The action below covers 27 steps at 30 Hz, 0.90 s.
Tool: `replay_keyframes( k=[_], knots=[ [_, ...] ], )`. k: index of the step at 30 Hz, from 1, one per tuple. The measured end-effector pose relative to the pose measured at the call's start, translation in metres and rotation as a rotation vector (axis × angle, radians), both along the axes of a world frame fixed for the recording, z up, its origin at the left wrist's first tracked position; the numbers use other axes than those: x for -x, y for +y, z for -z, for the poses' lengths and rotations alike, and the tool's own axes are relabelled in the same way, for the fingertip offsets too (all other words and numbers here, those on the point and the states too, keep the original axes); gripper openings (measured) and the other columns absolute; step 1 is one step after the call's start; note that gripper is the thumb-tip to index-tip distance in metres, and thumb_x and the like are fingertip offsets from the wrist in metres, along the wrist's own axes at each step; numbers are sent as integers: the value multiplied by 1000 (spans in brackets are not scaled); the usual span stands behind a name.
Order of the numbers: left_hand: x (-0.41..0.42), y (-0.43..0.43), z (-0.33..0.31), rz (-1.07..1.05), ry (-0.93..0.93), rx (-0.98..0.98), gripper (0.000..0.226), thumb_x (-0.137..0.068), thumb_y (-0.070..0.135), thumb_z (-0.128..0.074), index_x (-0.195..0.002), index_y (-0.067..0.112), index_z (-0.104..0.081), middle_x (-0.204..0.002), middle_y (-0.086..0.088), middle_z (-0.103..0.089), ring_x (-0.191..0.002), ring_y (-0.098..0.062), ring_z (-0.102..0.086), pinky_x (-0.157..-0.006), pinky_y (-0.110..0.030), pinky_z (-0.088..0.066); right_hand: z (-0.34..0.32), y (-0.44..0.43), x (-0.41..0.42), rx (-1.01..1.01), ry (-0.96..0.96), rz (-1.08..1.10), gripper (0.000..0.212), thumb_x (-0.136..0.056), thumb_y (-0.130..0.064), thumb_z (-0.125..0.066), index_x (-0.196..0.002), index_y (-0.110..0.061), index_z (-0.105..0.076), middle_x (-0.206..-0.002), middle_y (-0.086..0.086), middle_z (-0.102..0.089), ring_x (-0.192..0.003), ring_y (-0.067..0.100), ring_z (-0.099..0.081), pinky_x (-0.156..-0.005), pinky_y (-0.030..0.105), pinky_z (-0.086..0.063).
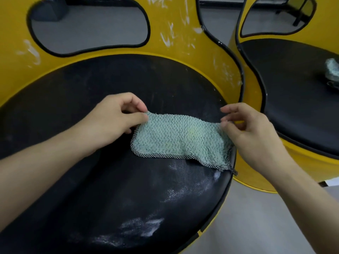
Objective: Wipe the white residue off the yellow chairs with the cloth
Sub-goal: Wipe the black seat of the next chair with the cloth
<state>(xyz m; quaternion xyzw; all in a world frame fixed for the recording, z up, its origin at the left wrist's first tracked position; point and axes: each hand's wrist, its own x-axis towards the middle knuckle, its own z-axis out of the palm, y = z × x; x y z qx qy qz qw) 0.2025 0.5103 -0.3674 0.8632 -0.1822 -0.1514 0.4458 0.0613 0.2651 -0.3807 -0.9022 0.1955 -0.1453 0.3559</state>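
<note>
A pale green textured cloth (pixel 180 139) with a dark mesh border hangs spread between my two hands over the black seat (pixel 77 110) of the near yellow chair (pixel 170 24). My left hand (pixel 113 118) pinches the cloth's upper left corner. My right hand (pixel 251 129) pinches its upper right corner. White residue (pixel 167 40) streaks the yellow backrest right of its cutout, and more white residue (pixel 32 51) marks the left side. A white smear (pixel 139 229) lies on the seat's front, and another white smear (pixel 190 187) sits below the cloth.
A second yellow chair (pixel 236 39) with a black seat (pixel 293 85) stands at the right, touching the first. Another green cloth (pixel 332 70) lies crumpled on that seat. Grey floor (pixel 256 226) shows at the lower right and through the backrest cutouts.
</note>
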Motion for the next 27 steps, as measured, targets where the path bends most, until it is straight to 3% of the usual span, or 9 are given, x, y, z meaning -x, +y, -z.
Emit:
replay_keyframes(
  k=[2,4,8,10,12,16,18,23,27],
  knots=[
    [-3,-3,1,13,-58,-51,20,-83,23,-79,-97,29,-67,-89,6,-70,-80,-9,-67,-69,-27,-54,0,-3,-4,-5,112,-32,33,-93,-26,-68,-122,-36,-57,-98,-15,-63,-82,2,-58,-67,17,-43],
    [-7,-6,-2,11,-130,-55,24,-85,19,-78,-104,29,-67,-90,5,-68,-79,-7,-65,-72,-22,-49,-2,-9,-9,24,156,-43,34,-94,-24,-68,-125,-33,-59,-97,-14,-62,-76,2,-58,-60,11,-40],
    [-16,-5,-21,6,-197,128,18,-93,6,-66,-103,21,-70,-88,0,-68,-65,-1,-60,-52,-14,-47,-25,-17,-15,-21,-84,-102,30,-93,-13,-67,-120,-28,-65,-88,-12,-61,-61,4,-48,-59,16,-39],
    [-17,0,-32,34,-260,233,23,-95,1,-61,-96,23,-68,-90,-2,-69,-74,-4,-68,-58,-18,-55,-44,-17,-12,-5,-191,-162,32,-93,-6,-63,-114,-29,-66,-90,-13,-60,-72,8,-53,-68,26,-45],
    [-19,7,-38,90,-294,292,29,-94,0,-61,-88,27,-66,-95,-2,-70,-90,-11,-72,-72,-25,-60,-54,-12,-5,51,-224,-242,35,-91,0,-61,-103,-31,-68,-94,-13,-62,-82,3,-56,-74,21,-46],
    [-18,20,-29,214,-294,91,16,-83,15,-66,-80,30,-70,-104,4,-69,-95,-13,-70,-88,-36,-57,-33,-2,5,177,10,-486,39,-85,4,-64,-87,-34,-72,-95,-7,-64,-95,11,-58,-87,31,-45],
    [-13,26,-17,281,-272,-29,26,-86,5,-71,-78,30,-72,-106,9,-67,-93,-6,-69,-92,-33,-51,-18,0,13,224,156,-565,34,-87,-7,-64,-91,-40,-72,-101,-16,-65,-107,7,-54,-93,31,-44],
    [4,8,-11,231,-236,141,27,-89,-5,-65,-82,21,-72,-109,4,-67,-96,-2,-69,-95,-20,-50,-15,-1,22,106,100,-464,22,-91,-21,-62,-100,-38,-71,-111,-21,-65,-112,3,-58,-95,23,-44],
    [26,-46,-11,393,-258,262,32,-84,-5,-57,-90,23,-73,-119,1,-65,-104,-4,-68,-99,-25,-50,-7,-2,18,32,17,-334,49,-89,6,-48,-108,-34,-68,-109,-18,-69,-109,1,-62,-94,18,-47]
  ],
)
